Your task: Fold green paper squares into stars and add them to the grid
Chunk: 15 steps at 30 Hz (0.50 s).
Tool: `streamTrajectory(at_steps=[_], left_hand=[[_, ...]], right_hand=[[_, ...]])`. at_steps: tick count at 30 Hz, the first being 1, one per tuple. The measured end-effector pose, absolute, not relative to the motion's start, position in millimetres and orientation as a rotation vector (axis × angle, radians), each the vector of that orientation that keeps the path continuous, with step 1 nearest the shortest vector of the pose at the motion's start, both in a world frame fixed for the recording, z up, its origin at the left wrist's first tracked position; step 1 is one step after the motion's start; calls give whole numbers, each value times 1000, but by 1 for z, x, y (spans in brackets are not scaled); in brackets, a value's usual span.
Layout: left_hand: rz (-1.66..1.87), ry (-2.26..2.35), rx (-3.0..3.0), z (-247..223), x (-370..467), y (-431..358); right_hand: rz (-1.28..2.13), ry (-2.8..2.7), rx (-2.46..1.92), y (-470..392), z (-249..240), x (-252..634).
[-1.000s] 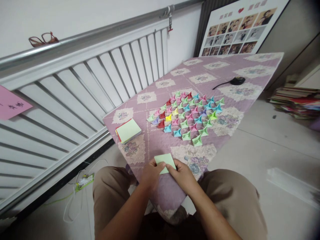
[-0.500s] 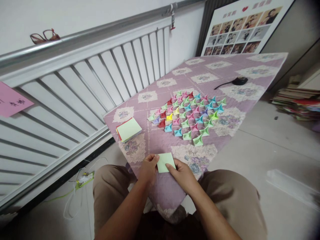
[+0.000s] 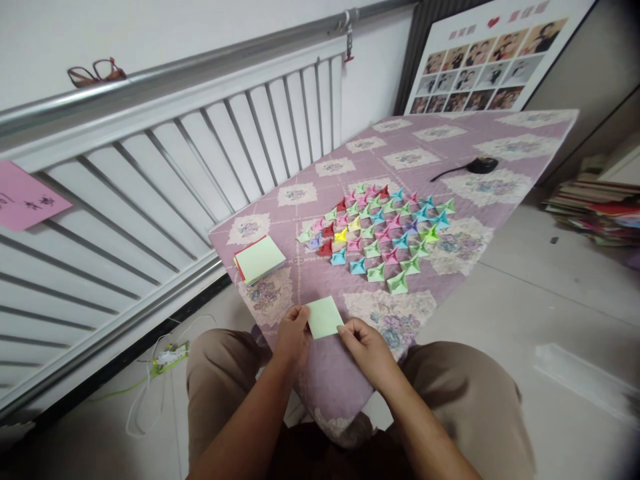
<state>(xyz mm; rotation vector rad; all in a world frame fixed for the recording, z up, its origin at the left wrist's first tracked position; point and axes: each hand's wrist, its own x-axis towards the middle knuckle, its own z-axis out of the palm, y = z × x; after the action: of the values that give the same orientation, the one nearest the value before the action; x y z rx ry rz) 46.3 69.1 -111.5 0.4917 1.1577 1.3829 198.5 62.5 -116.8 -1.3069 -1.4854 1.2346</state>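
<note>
A pale green square of paper (image 3: pixel 325 317) is held between my two hands, a little above the near part of the table. My left hand (image 3: pixel 295 328) pinches its left edge with thumb and fingers. At the lower right corner, my right hand (image 3: pixel 363 341) pinches the sheet between thumb and forefinger. Beyond the hands, several small folded paper shapes (image 3: pixel 373 249) in green, pink, blue, red, yellow and purple stand in slanting rows. Left of them lies a stack of paper sheets (image 3: pixel 260 259), pale green on top with red and yellow edges showing.
A floral cloth covers the table (image 3: pixel 320 373), which narrows toward me between my knees. A black object with a thin tail (image 3: pixel 481 165) lies far right. The white radiator (image 3: pixel 200 160) runs along the left. A power strip (image 3: pixel 171 358) with cables is on the floor.
The paper has turned slightly and shifted a little to the left. My right thumb has slid from the sheet's face to its lower right corner. The view has shifted slightly.
</note>
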Motion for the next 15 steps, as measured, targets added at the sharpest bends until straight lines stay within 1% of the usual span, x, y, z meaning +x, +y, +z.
streamTrajectory(at_steps=[4,7,11,15], left_hand=[[1172,1180,616,-116,42,64],[1068,1199,724,-119,42,59],[1036,1246,780,-122,45,58],[1014,1317,846,-121,46,60]], right_hand=[[1336,-1370,-1313,64,-121,200],[1347,-1349,-1318,65,-123,200],[1348,-1349,-1320,65,-121,200],[1421,-1346,-1261,65,-119,201]])
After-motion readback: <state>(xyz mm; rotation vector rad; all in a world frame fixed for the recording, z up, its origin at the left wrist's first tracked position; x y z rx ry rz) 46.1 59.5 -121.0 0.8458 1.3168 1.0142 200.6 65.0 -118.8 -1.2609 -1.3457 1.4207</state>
